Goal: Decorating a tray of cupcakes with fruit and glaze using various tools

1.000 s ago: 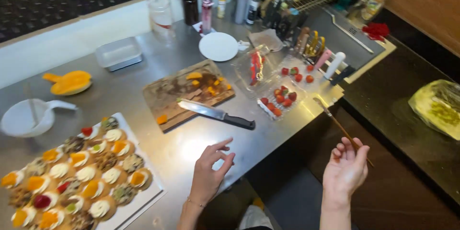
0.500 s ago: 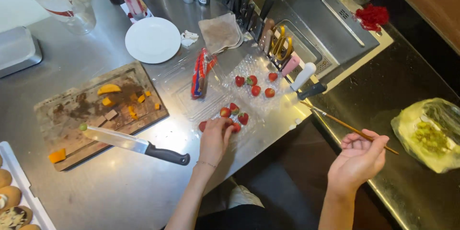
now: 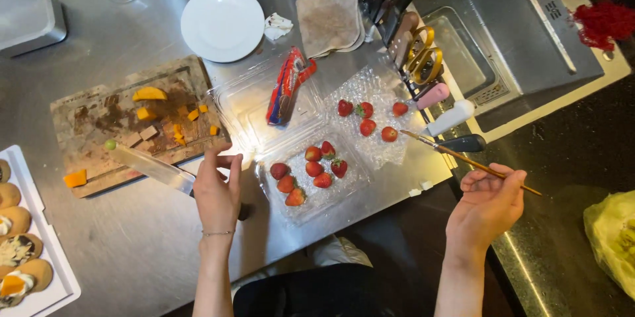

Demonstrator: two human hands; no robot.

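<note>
Here we see the kitchen knife on the steel counter, its stiff, sharp blade on the board edge; our left hand covers the handle, fingers loosely spread. Our right hand pinches a light, thin brush.

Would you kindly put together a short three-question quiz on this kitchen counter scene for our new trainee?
1. True or false: the right hand holds a thin brush.
2. What lies under the left hand? A) a knife B) a spoon C) a strawberry
3. How many strawberries lie in the clear plastic tray nearest the person?

Key
1. True: the brush rests between its fingers, bristles toward the counter.
2. A: the hand covers the knife's handle end; the blade lies over the wooden cutting board.
3. Six; five more lie on the bubble wrap beyond.
</note>
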